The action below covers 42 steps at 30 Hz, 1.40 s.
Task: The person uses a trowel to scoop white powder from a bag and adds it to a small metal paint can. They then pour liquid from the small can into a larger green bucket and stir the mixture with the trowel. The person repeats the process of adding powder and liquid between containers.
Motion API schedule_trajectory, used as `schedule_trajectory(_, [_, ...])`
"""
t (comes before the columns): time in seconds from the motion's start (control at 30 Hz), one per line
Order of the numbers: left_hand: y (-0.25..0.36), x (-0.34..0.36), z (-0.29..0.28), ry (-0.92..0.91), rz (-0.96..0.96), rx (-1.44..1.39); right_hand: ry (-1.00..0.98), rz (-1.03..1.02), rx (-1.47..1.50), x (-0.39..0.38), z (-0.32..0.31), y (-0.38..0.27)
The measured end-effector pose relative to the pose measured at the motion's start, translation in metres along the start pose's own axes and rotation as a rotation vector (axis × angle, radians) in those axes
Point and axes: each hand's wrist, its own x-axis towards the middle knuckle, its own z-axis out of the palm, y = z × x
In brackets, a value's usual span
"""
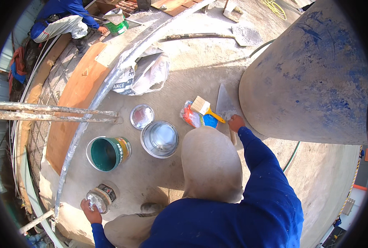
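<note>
My left hand (91,212) is at the lower left, its fingers curled at the rim of a small can (103,194) with a whitish, smeared top and a dark label. My right hand (236,122) is closed around the neck of a pointing trowel (225,102), whose grey blade points away and whose handle shows below the hand. Just left of those fingers, a paintbrush (201,106) with pale bristles and a yellow handle rests on a red, white and blue plastic packet (191,115).
An open metal tin (159,139), its round lid (142,116) and a green bucket (105,154) stand ahead. A large cement column (304,78) rises at right. Beyond lie a torn sack (151,74), a shovel (246,36) and a long pipe (109,78). Another person (62,22) crouches far left.
</note>
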Motion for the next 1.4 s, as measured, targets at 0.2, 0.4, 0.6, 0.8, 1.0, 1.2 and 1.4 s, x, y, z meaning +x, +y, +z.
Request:
schedule_trajectory(0.2, [0.106,0.017,-0.003,-0.151,0.078,-0.076,-0.07,0.252,0.236,-0.011,0.036,0.002])
schedule_trajectory(0.4, [0.135,0.026,0.024,-0.325,0.121,-0.207,-0.008,0.149,0.25,0.012,0.024,0.033])
schedule_trajectory(0.6, [0.142,0.027,0.01,-0.54,-0.071,-0.234,0.168,-0.139,0.393,0.005,-0.055,-0.039])
schedule_trajectory(0.8, [0.101,0.01,-0.015,-0.392,-0.053,-0.435,0.061,-0.637,0.662,-0.065,-0.144,-0.245])
schedule_trajectory(1.0, [0.01,-0.001,-0.039,0.11,-0.2,-0.404,-0.659,-0.859,0.839,-0.176,-0.097,-0.415])
schedule_trajectory(1.2, [-0.107,-0.034,0.049,0.496,-0.549,-0.305,-1.071,-0.968,0.682,-0.354,0.087,-0.507])
schedule_trajectory(1.4, [-0.117,-0.031,0.078,0.605,-0.46,-0.419,-1.203,-0.869,0.777,-0.48,0.23,-0.594])
